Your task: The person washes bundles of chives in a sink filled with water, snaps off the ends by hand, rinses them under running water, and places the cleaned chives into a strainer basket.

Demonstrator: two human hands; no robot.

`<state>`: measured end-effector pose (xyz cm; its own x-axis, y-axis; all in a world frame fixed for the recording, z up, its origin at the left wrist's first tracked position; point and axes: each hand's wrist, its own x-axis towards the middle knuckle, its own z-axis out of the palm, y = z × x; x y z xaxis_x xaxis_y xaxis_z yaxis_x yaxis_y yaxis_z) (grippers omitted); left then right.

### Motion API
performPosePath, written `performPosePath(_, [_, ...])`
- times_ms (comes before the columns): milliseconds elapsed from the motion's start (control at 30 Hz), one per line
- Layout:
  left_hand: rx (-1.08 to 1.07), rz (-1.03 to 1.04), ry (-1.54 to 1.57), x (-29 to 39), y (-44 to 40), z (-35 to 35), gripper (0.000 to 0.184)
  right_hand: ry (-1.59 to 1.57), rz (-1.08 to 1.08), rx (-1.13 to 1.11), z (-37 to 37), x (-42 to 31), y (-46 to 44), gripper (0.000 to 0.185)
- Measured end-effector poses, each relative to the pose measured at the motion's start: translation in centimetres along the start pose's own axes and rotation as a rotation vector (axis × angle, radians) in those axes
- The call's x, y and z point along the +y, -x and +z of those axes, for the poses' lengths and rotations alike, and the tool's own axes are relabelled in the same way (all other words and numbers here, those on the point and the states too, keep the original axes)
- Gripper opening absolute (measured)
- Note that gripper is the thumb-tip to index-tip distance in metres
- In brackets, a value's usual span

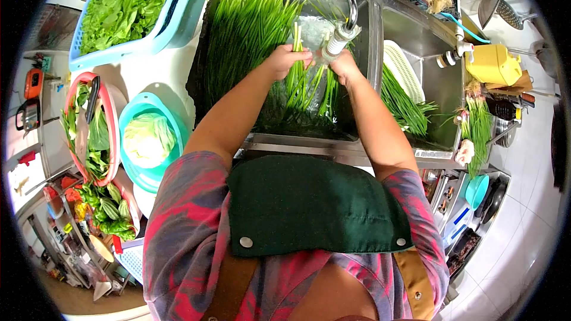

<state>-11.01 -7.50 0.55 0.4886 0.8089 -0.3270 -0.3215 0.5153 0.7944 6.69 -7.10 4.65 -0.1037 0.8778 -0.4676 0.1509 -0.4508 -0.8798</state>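
Over the left sink basin (pixel 285 142), my left hand (pixel 284 61) is closed round a small bunch of garlic chives (pixel 297 88), its stalk ends up and its leaves hanging toward the water. My right hand (pixel 345 66) grips another small bunch of chives (pixel 329 94), just under the faucet nozzle (pixel 336 43), which partly hides the fingers. Water splashes between the hands. A large heap of chives (pixel 247 38) fills the left side of this basin.
In the right basin (pixel 416 21), more chives (pixel 404 104) lie against a pale green basket (pixel 399 65). Left of the sink stand a blue crate of lettuce (pixel 159 43), a turquoise bowl with cabbage (pixel 132 110) and a red basin of greens (pixel 76 145). Spring onions (pixel 477 125) lie at the right edge.
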Motion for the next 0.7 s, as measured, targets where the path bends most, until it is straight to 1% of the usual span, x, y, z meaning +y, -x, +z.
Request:
performPosePath(67, [0.047, -0.024, -0.05, -0.1, -0.1, 0.0, 0.015, 0.004, 0.015, 0.144, -0.4, -0.3, -0.8, 0.027])
performPosePath(100, [0.081, -0.033, -0.091, -0.1, -0.3, 0.1, 0.015, 0.109, 0.055, 0.216, -1.2, -0.3, -0.6, 0.025])
performPosePath(167, [0.148, -0.051, -0.17, -0.1, -0.4, 0.1, 0.015, 0.155, -0.007, 0.227, -1.8, -0.8, -0.9, 0.025])
performPosePath(200, [0.158, -0.041, -0.229, -0.1, -0.3, 0.0, 0.021, 0.356, -0.008, 0.296, -2.4, -1.0, -0.8, 0.023])
performPosePath(300, [0.298, 0.022, -0.58, -1.3, -1.2, -1.7, 0.033, 0.344, -0.058, 0.2, -2.0, -4.9, 2.4, 0.019])
performPosePath(333, [0.596, 0.377, -1.121, -3.6, -2.2, -2.8, 0.04, 0.247, -0.05, 0.113, -2.6, -4.5, 1.8, 0.013])
performPosePath(367, [0.632, 0.294, -1.08, -2.9, -1.8, -2.5, 0.044, 0.132, -0.042, 0.054, -3.1, -3.8, 0.9, 0.011])
performPosePath(433, [0.701, 0.128, -0.996, -0.8, -0.9, -1.5, 0.051, 0.048, -0.033, 0.03, -4.1, -3.9, 1.0, 0.01])
performPosePath(467, [0.578, 0.033, -1.041, 1.2, 0.0, -0.7, 0.049, 0.051, -0.016, 0.003, -4.5, -4.7, 1.3, 0.013])
performPosePath(500, [0.449, -0.015, -0.831, 2.0, 0.2, -0.1, 0.048, -0.007, -0.005, -0.053, -5.4, -4.3, 0.8, 0.015])
performPosePath(567, [0.193, -0.105, -0.407, 3.1, 0.5, 1.2, 0.044, -0.082, 0.004, -0.087, -5.6, -5.9, 2.2, 0.015])
performPosePath(600, [0.135, -0.122, -0.317, 3.5, 1.0, 2.2, 0.038, -0.118, -0.007, -0.096, -5.5, -6.8, 2.9, 0.015])
performPosePath(700, [-0.025, -0.102, -0.124, 2.9, 0.9, 3.5, 0.04, -0.222, 0.052, -0.142, -5.4, -7.0, 3.1, 0.015])
